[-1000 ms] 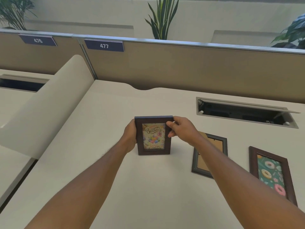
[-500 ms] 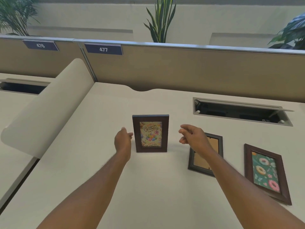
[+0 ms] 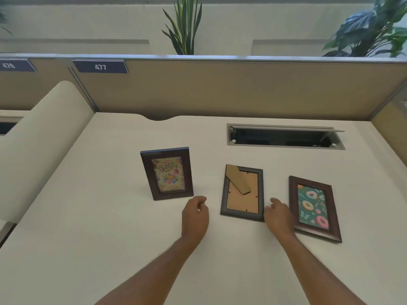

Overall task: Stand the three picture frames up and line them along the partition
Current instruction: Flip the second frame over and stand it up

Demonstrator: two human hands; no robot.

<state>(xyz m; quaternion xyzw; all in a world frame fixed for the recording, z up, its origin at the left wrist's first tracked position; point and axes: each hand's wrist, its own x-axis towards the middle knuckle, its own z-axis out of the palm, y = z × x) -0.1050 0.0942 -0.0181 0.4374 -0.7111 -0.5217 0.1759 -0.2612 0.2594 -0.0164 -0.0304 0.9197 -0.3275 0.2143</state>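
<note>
A dark brown frame with a birthday card (image 3: 168, 173) stands upright on the cream desk (image 3: 110, 227), well in front of the tan partition (image 3: 220, 89). To its right a grey frame (image 3: 242, 192) lies face down, cardboard back and stand leg up. Further right a brown frame with a doughnut picture (image 3: 313, 206) lies face up. My left hand (image 3: 195, 216) hovers empty, fingers loosely curled, between the standing frame and the grey one. My right hand (image 3: 279, 216) is open, its fingertips at the grey frame's lower right corner.
An open cable tray slot (image 3: 284, 137) is sunk into the desk behind the flat frames. A curved cream side divider (image 3: 39, 146) rises at the left. Number plate 477 (image 3: 100, 67) hangs on the partition. Plants stand behind it.
Both hands let go of the birthday frame, which stays standing. They moved right and toward me, and now flank the face-down grey frame.
</note>
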